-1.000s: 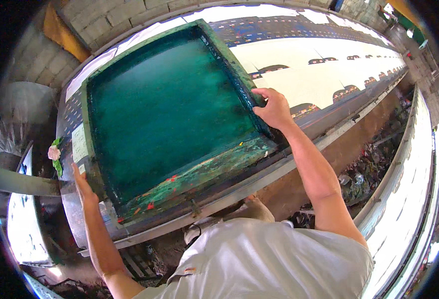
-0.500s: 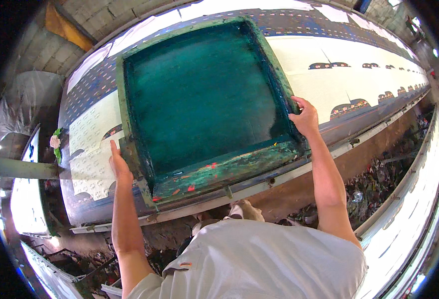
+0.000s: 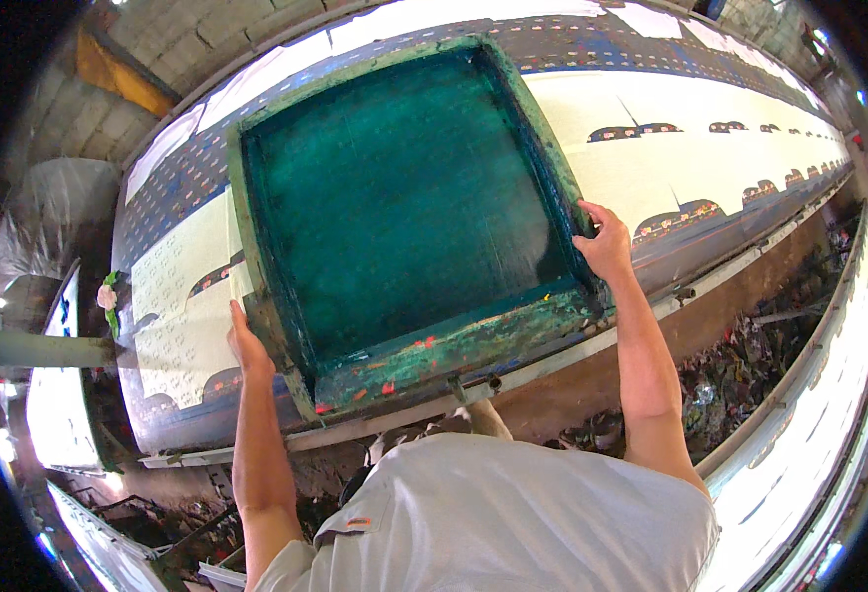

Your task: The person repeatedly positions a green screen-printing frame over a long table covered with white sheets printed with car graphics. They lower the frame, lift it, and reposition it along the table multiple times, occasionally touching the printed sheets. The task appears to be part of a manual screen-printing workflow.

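Note:
A large screen-printing frame (image 3: 409,345) with a dark green mesh (image 3: 404,197) lies or hovers over the long printing table; whether it touches the cloth I cannot tell. Green and red paint stains cover its wooden rails. My left hand (image 3: 251,345) grips the left rail near the front corner, fingers along the outer side and thumb hidden. With my right hand (image 3: 605,242) I hold the right rail, thumb and fingers bent around it. Cream cloth pieces (image 3: 182,296) with small prints and dark curved shapes lie beside the left rail, and more cream cloth (image 3: 710,163) stretches off to the right.
A metal rail (image 3: 523,378) with small stops runs along the table's near edge. At the far left are an artificial flower (image 3: 108,296) and a pale green pipe (image 3: 49,349). Another white table (image 3: 799,434) stands behind at right, with scraps (image 3: 740,380) on the floor between.
The printing frame has shifted a little to the right along the table, both hands moving with it. Slightly more of the printed cloth shows by its left rail.

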Available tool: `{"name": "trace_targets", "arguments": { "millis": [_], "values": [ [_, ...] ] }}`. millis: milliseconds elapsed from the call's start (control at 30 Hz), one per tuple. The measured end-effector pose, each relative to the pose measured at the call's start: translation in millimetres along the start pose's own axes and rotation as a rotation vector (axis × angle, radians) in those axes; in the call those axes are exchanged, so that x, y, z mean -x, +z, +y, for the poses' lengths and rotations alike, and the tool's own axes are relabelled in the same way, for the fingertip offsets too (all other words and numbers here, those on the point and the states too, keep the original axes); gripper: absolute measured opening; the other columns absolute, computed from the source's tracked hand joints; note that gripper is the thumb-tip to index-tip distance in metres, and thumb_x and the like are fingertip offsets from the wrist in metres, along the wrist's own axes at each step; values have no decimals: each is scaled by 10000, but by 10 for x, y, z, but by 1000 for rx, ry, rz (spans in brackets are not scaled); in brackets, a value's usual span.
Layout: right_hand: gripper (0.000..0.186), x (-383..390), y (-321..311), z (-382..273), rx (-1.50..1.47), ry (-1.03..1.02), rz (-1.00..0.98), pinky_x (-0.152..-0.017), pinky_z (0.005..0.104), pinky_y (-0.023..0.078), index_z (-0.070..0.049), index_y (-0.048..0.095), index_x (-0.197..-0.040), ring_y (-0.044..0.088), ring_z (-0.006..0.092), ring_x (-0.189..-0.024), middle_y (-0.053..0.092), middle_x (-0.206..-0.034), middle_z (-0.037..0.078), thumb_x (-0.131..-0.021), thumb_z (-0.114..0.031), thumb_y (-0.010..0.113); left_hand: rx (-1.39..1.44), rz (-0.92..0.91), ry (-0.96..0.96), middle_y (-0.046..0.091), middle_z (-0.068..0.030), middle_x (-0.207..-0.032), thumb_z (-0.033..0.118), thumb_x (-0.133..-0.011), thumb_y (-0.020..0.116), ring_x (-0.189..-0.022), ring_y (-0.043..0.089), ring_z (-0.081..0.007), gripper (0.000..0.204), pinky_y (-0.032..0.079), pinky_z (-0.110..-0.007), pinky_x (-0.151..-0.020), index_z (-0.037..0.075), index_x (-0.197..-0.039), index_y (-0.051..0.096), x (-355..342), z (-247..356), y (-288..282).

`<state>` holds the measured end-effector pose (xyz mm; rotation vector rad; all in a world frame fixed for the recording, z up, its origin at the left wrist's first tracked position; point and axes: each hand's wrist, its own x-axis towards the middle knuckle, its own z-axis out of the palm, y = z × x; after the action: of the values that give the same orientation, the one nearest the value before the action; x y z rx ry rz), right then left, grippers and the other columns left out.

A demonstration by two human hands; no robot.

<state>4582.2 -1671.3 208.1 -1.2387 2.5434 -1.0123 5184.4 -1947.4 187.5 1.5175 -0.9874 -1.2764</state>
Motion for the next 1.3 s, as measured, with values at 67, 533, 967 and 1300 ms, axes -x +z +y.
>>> {"name": "trace_targets", "arguments": {
  "millis": [67,533,967,1300],
  "values": [
    [685,-41,-36,60,9,-7,-2,-975,467,605,-192,754,-1416,742,357,-1122,777,-1208,153,-749,-98,880,1,-13,4,787,-104,-1013,683,-1096,575,-848,747,-219,727,610,-373,-783,-11,-1105,790,18,-18,42],
    [691,-147,-181,337,-10,-3,-20,-1011,470,599,-182,738,-1430,735,364,-1167,772,-1255,154,-764,-78,889,-80,-42,-19,781,-85,-1010,665,-1083,618,-845,740,-220,666,604,-405,-790,26,-1170,784,208,-30,381],
    [580,832,-226,-637,128,-525,-212,-1178,559,499,-151,741,-1414,597,412,-1436,632,-1565,199,-859,-202,900,-311,10,-17,708,-97,-912,681,-1102,570,-833,625,-235,749,517,-442,-802,-34,-1050,788,51,-307,460],
    [523,1312,271,-1397,294,-760,-406,-1072,491,577,-136,748,-1380,727,347,-1225,769,-1336,129,-873,-11,734,-810,61,69,730,-332,-1353,736,-1093,425,-1303,666,-526,905,498,-587,-1119,-74,-1329,753,189,-166,612]
  ]
}}
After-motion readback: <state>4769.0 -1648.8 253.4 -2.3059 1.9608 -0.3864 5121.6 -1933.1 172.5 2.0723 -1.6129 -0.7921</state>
